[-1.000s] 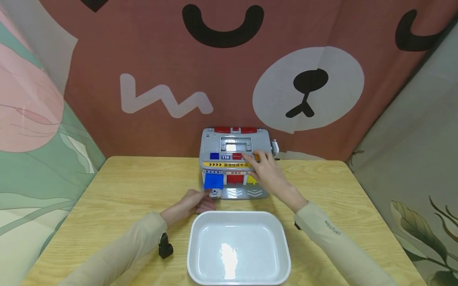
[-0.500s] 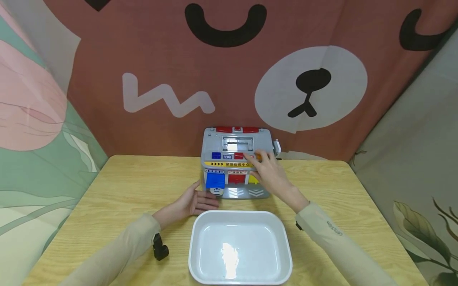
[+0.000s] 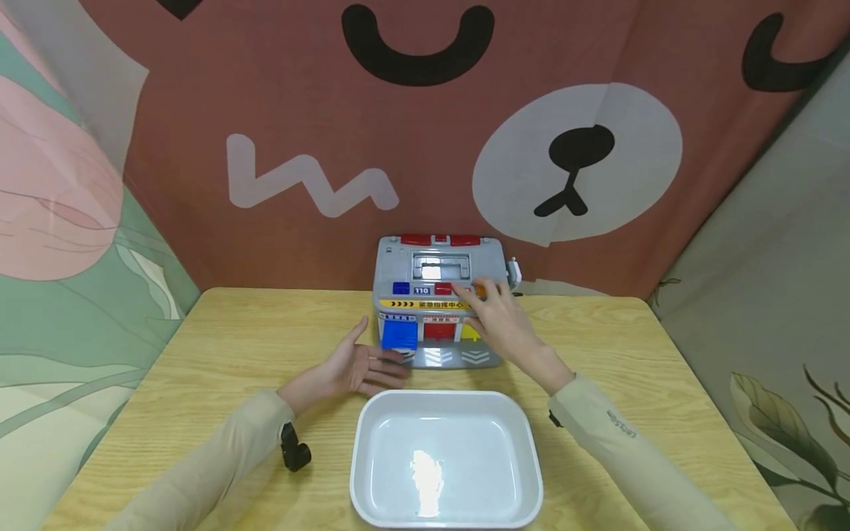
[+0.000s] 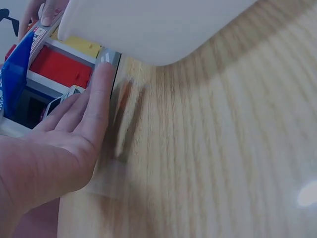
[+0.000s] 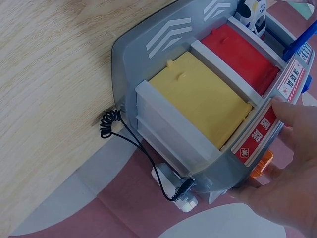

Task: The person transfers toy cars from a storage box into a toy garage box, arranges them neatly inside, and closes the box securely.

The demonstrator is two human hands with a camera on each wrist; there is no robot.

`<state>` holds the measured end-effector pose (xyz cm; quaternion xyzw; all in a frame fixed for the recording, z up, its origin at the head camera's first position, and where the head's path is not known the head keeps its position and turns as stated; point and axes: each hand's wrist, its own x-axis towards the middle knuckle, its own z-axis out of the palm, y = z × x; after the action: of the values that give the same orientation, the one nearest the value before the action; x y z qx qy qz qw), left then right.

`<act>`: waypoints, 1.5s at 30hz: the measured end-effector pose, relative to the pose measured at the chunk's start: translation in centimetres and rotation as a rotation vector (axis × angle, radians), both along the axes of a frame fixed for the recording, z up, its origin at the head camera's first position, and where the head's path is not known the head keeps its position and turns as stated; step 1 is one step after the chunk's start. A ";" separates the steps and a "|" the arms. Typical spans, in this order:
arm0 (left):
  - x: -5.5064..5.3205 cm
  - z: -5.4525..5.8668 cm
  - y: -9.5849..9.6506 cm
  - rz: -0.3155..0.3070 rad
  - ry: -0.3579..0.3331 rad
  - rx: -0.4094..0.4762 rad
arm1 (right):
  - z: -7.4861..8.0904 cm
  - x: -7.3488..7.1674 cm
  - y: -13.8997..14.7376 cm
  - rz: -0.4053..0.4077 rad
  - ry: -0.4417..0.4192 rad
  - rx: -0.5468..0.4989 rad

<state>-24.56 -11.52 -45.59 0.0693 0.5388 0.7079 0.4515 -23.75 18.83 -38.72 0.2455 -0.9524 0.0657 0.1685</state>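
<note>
A grey toy rescue station (image 3: 392, 267) stands at the back of the table, with blue, red and yellow garage doors along its front. The blue door (image 4: 16, 74) is swung outward. In that bay sits a small white toy car (image 5: 253, 14), partly covered by my left fingers in the left wrist view. My left hand (image 3: 358, 369) is spread, palm turned up, beside the blue bay and holding nothing. My right hand (image 3: 508, 321) grips the front roof edge, thumb on the red sign (image 5: 257, 133) and fingers over the top near the orange button (image 5: 262, 164).
A white tray (image 3: 446, 397) stands in front of the station, close to my left fingertips. A white handset (image 5: 173, 188) with a coiled black cord (image 5: 110, 121) hangs on the station's side. Behind the table (image 3: 265, 317) hangs a printed curtain (image 3: 299, 251).
The toy car has gone in under the blue door, out of the head view. My left hand has let go, spread its fingers and drawn back leftward. My right hand keeps its grip.
</note>
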 end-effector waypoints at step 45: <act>-1.7 1.4 -0.1 -0.091 0.077 -0.124 | 0.1 -0.1 0.0 -0.005 -0.013 0.003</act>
<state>-26.29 -11.58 -44.22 0.0928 0.5948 0.6487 0.4656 -23.81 18.83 -38.65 0.2429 -0.9541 0.0653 0.1623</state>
